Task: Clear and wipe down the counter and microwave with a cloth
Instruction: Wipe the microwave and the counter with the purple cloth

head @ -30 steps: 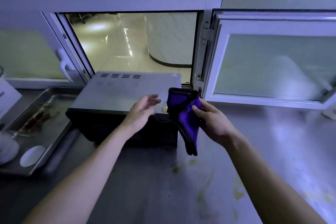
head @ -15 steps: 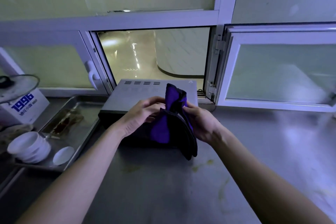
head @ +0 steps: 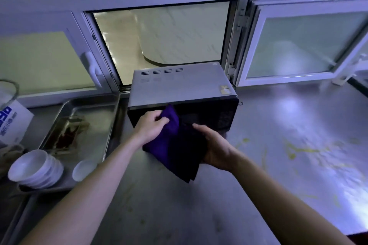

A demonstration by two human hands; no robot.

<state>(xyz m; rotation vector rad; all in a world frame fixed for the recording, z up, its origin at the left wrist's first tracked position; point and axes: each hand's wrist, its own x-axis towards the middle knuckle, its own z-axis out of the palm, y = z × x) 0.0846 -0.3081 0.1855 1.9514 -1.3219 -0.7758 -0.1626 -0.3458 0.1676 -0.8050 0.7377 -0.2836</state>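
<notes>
the steel desk [head: 278,145] spreads under and all round the two hands, with yellow smears [head: 298,151] on it off to the right of the right hand's grip. straight beyond both grips stands the microwave [head: 179,87], its dark front facing the person and its grey top running back to an open window [head: 163,32]. left of the left hand's grip lies a metal tray [head: 95,103] with brownish residue in it. the purple cloth [head: 179,145] hangs between the grips, in front of the microwave door and above the desk, its lower corner drooping. the left hand [head: 151,127] has its fingers curled tight on the cloth's upper left part; the right hand [head: 217,149] clasps the right edge, thumb over the top. further left and nearer than the left grip, a stack of white bowls [head: 33,167] and a small white dish [head: 83,169] sit at the tray's near end.
</notes>
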